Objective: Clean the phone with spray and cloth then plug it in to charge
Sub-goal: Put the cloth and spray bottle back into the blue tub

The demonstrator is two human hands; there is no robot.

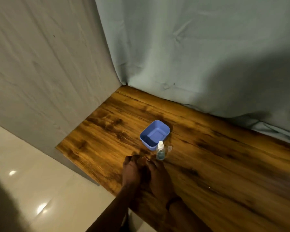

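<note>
Both hands rest side by side on the brown wood-grain tabletop (216, 156), the left hand (132, 171) and right hand (157, 174) touching, fingers curled; blur hides whether they grip anything. Just beyond the right fingertips stands a small clear spray bottle with a white nozzle (160, 151), its clear cap (169, 148) beside it. A blue square plastic tub (155, 134) sits further off.

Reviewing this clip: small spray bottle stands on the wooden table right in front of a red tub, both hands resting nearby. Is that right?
Not quite. In the head view the tub is blue, not red. The rest holds: the spray bottle stands on the wooden table just in front of it, with both hands nearby.
</note>
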